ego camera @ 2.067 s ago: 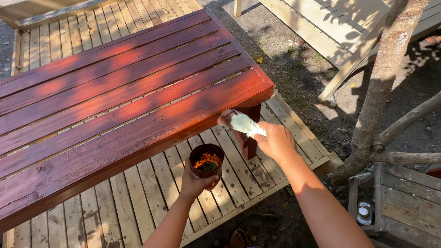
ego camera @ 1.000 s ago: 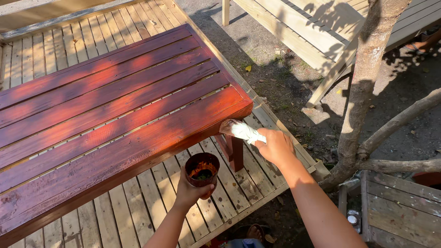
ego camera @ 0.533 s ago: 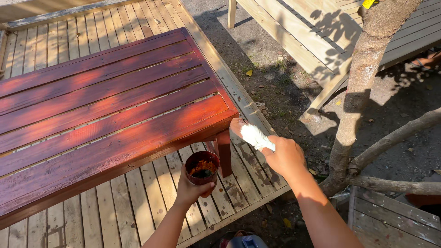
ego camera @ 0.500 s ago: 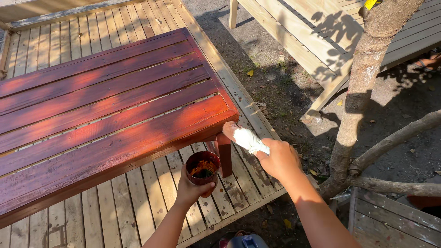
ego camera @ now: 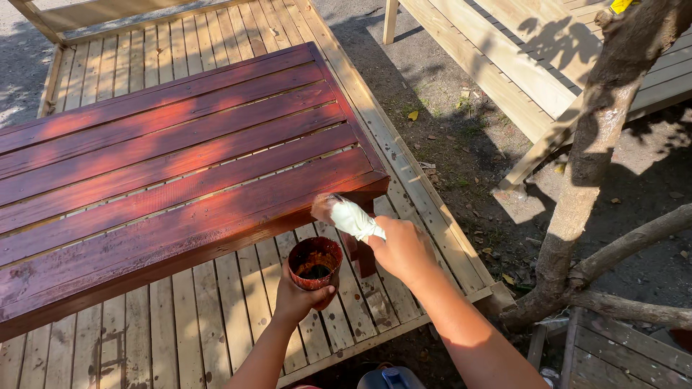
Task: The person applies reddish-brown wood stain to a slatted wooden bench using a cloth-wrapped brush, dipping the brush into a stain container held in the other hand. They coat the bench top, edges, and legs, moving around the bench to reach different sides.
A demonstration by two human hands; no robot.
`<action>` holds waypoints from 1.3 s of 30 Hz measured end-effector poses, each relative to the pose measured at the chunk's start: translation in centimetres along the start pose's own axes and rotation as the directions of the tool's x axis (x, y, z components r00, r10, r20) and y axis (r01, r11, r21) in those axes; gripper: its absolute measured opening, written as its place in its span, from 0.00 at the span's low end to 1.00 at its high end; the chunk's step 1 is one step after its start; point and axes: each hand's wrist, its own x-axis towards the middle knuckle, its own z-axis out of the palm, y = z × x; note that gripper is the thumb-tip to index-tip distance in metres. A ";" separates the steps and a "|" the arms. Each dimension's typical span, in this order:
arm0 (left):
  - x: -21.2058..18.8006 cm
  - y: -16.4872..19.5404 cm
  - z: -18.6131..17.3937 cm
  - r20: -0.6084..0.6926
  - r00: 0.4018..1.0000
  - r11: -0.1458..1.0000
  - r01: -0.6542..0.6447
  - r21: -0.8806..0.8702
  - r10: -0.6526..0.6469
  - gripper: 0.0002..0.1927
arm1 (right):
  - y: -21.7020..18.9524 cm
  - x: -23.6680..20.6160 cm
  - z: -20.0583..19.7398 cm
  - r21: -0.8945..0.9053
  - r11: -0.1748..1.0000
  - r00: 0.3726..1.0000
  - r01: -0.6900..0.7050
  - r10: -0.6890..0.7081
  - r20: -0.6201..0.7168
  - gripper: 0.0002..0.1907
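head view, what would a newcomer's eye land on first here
The glossy red-brown slatted table fills the left half, standing on a pale wooden deck. At its near corner the right hand presses a white rag-wrapped applicator to the edge, while the left hand holds a stain-smeared cup just below. A tree trunk rises at right.

Red-stained slatted table (ego camera: pixel 180 166) on pale wooden deck (ego camera: pixel 180 331).

the right hand (ego camera: pixel 401 248) grips a brush wrapped in white cloth (ego camera: pixel 351 216), its tip touching the near corner of the red-stained slatted table (ego camera: pixel 173 166). the left hand (ego camera: pixel 297 299) holds a small stain-smeared cup (ego camera: pixel 315 262) just below that table edge, over the pale wooden deck (ego camera: pixel 180 324).
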 end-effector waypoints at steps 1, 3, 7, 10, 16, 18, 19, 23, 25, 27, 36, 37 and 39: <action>-0.1 0.0 -0.2 0.000 1.000 1.000 0.000 0.015 0.000 0.52 | 1.2 0.3 -0.6 0.012 1.000 0.998 -0.018 0.019 -0.062 0.20; -0.1 0.0 -0.2 0.001 1.000 1.000 -0.003 0.025 0.003 0.52 | 3.5 0.6 -2.0 -0.010 0.998 0.988 -0.063 0.061 -0.144 0.25; -0.2 -0.2 0.4 0.009 1.000 1.000 -0.020 -0.001 0.020 0.52 | 5.5 0.4 -4.0 -0.065 0.977 0.968 -0.202 0.189 -0.167 0.26; -0.1 -0.2 1.0 0.023 1.000 1.000 -0.008 -0.023 0.008 0.51 | 4.5 -0.8 -4.8 -0.043 0.967 0.960 -0.250 0.242 -0.140 0.24; -0.1 0.2 1.8 0.046 0.999 0.999 0.008 -0.047 -0.006 0.52 | -2.8 -2.9 -2.1 0.010 1.000 0.999 -0.028 0.028 0.039 0.16; 0.0 0.4 1.8 0.040 0.999 0.999 0.002 -0.032 -0.001 0.52 | -5.1 -2.4 -0.8 0.043 0.998 0.998 0.037 -0.039 0.040 0.18; 0.1 0.4 1.9 0.036 0.999 0.999 -0.008 -0.037 0.009 0.53 | -5.5 -2.3 -0.6 0.058 0.996 0.997 0.069 -0.071 0.040 0.20; 0.4 0.5 1.6 0.055 0.998 0.997 0.000 -0.072 0.004 0.52 | -3.7 -0.7 -1.6 0.023 0.999 0.999 0.041 -0.041 0.004 0.17; 0.4 0.5 1.4 0.042 0.999 0.999 0.001 -0.053 0.001 0.52 | -1.6 -0.1 -2.6 0.000 0.998 0.998 -0.061 0.061 -0.008 0.18; 0.4 0.5 1.2 0.030 1.000 1.000 0.004 -0.027 -0.003 0.52 | 0.3 0.1 -3.5 -0.006 0.994 0.993 -0.111 0.111 -0.051 0.20; 0.2 0.1 2.0 0.023 1.000 0.999 -0.001 -0.046 0.002 0.53 | 0.2 -2.9 -4.0 0.003 0.986 0.983 -0.165 0.165 -0.076 0.22; 0.2 0.0 2.2 0.022 1.000 0.997 -0.010 -0.071 0.011 0.54 | -0.9 -3.1 -3.4 0.012 0.992 0.991 -0.127 0.128 -0.046 0.21; 0.2 -0.2 2.4 0.021 0.999 0.997 -0.023 -0.077 0.025 0.55 | -3.1 -3.2 -2.2 0.023 1.000 1.000 -0.015 0.015 0.006 0.17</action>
